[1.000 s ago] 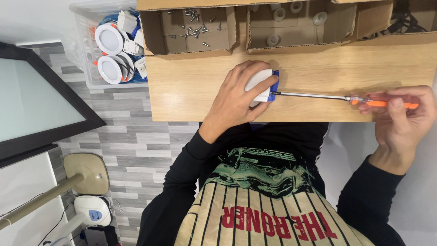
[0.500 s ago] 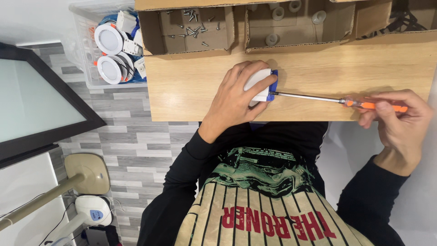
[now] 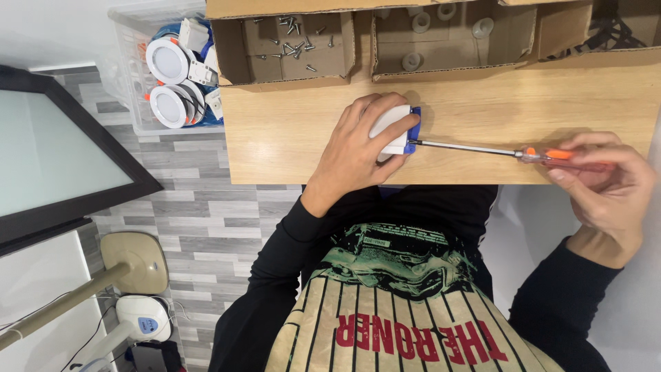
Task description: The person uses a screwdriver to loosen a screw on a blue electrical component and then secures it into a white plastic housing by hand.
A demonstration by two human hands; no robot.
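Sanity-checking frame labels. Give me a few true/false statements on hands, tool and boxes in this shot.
1. The left hand covers a small white and blue part on the wooden table. True.
2. The right hand grips a hammer. False: it holds a screwdriver with an orange handle.
3. The screwdriver's shaft lies roughly level, tip at the part's blue edge. True.
4. The cardboard box with screws is to the right of the box with rings. False: it is to the left of it.
5. The round white lamps lie on the table. False: they sit in a clear bin beside it.
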